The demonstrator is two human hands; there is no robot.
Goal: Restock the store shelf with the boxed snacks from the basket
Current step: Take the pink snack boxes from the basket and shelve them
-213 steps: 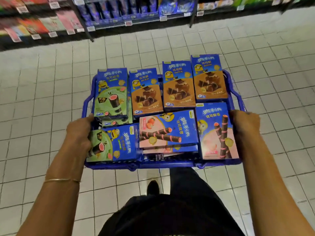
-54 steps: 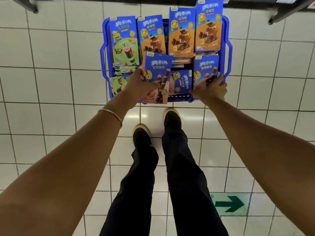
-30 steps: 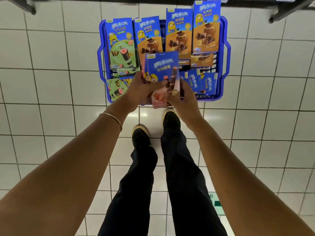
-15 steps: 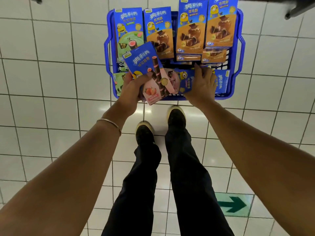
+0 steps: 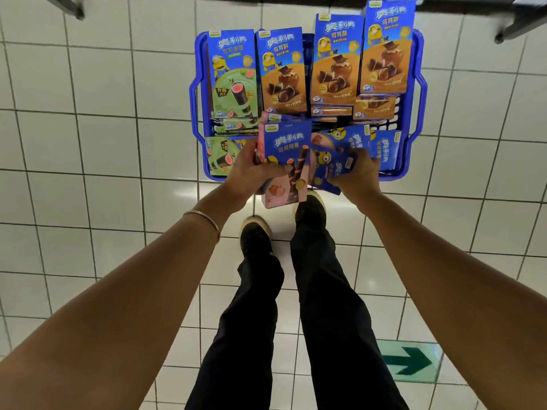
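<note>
A blue plastic basket (image 5: 415, 93) stands on the tiled floor in front of my feet, filled with several blue snack boxes. Chocolate boxes (image 5: 333, 60) stand along its far side, with a green box (image 5: 233, 75) at the far left. My left hand (image 5: 251, 170) grips pink strawberry boxes (image 5: 285, 149) stacked together, lifted above the basket's near edge. My right hand (image 5: 358, 173) grips another strawberry box (image 5: 328, 170), tilted, right beside the ones in my left hand. More strawberry boxes (image 5: 384, 147) lie in the basket's near right corner.
White floor tiles surround the basket. A green arrow sticker (image 5: 410, 361) marks the floor at the lower right. Dark shelf feet (image 5: 503, 34) show at the top corners. My legs and black shoes (image 5: 254, 235) stand just short of the basket.
My right hand has picked a further strawberry box out of the basket and brought it next to the boxes in my left hand. The left hand's boxes have turned more upright.
</note>
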